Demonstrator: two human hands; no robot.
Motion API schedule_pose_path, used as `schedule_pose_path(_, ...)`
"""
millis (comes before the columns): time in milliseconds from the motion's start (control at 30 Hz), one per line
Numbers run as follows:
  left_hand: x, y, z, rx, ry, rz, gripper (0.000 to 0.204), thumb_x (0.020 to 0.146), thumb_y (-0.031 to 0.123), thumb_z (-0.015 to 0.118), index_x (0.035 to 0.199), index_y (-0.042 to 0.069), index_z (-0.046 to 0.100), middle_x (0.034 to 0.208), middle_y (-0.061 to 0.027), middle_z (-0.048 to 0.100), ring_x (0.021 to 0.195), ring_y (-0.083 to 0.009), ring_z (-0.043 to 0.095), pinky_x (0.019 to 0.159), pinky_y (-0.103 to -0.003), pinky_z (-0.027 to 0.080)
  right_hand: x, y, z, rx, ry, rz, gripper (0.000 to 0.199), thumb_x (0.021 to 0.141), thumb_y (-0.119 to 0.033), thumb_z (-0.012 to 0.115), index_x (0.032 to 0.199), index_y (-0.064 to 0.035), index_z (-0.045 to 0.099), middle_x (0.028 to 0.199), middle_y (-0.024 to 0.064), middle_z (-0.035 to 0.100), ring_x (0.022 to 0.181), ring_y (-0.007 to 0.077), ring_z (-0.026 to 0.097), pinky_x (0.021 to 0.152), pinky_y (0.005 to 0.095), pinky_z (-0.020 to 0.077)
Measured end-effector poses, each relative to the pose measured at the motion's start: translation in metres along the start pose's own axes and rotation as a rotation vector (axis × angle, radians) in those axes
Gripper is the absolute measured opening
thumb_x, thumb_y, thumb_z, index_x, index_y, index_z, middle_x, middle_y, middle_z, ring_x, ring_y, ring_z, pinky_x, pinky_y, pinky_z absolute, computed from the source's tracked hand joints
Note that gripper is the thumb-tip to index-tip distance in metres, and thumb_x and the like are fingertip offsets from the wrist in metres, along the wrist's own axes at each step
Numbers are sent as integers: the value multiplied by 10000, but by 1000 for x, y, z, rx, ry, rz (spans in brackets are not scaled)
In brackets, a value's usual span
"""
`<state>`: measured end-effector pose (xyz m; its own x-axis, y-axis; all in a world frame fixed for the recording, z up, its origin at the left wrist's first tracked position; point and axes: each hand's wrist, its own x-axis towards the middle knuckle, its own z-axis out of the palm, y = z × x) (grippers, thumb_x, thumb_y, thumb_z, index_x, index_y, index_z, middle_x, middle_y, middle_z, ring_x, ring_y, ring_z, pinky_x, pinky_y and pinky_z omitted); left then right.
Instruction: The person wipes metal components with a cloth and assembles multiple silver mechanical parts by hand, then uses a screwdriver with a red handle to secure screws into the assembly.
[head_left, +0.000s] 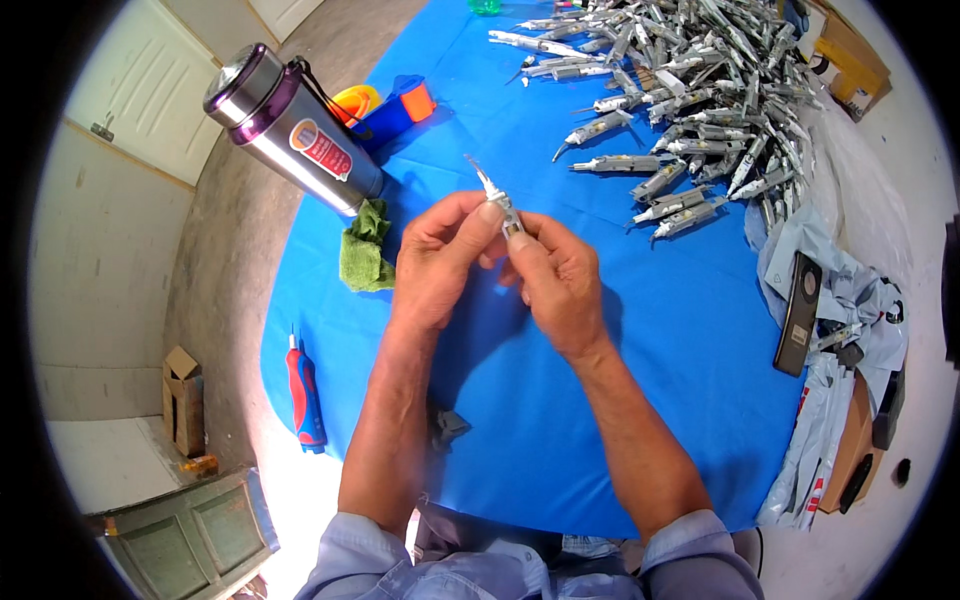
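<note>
Bright blue, the bench (540,430) fills the middle of the view. Over it, the left grip (432,262) is closed in a pinch, its thumb pressed on the upper body of a small grey-and-white part (495,196), whose thin metal tip points up and leftward. The right grip (562,278) pinches the lower end of the same part, thumb on top; its other fingers are partly hidden. Near the left wrist lies a crumpled green rag (366,262), just beside a tilted-looking steel flask (300,140). Behind the flask sits a blue-and-orange object (400,112); lower left, a red-and-blue screwdriver (305,400). Similar parts form a big pile (720,110) at far right, with a dark phone (798,315) and plastic bags (835,265) nearer. Beyond the bench, a cardboard box (183,405) stands on the floor (225,230).
</note>
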<state>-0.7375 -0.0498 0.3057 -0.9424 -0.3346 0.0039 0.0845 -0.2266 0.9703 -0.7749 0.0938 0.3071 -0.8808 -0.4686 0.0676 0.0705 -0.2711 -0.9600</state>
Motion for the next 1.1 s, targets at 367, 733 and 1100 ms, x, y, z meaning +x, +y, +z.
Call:
schedule_pose_path(367,-1,1,-3,-22,-18,5,218,1045,236,710,1101,31,761,849,9,683,763,-76,578,694,-245,476,0,5,0,-69,-34,-102,281,1098,-185,563,1220,34,690,891,18,674,762,74,601,660,259,519)
schedule_pose_path(733,-1,1,-3,-40,-26,3,210,1041,226,718,1116,35,762,850,5,684,764,-76,579,692,-242,476,-2,-1,-4,-47,-41,-39,337,1116,-217,540,1291,28,691,912,28,686,780,90,616,677,262,538)
schedule_pose_path(1100,-1,-1,-5,-34,-30,9,224,1041,251,720,1115,46,770,870,6,700,771,-73,591,696,-241,480,-1,-2,-4,-34,-48,-24,342,1127,-212,519,1294,31,692,900,27,676,765,88,600,674,258,528)
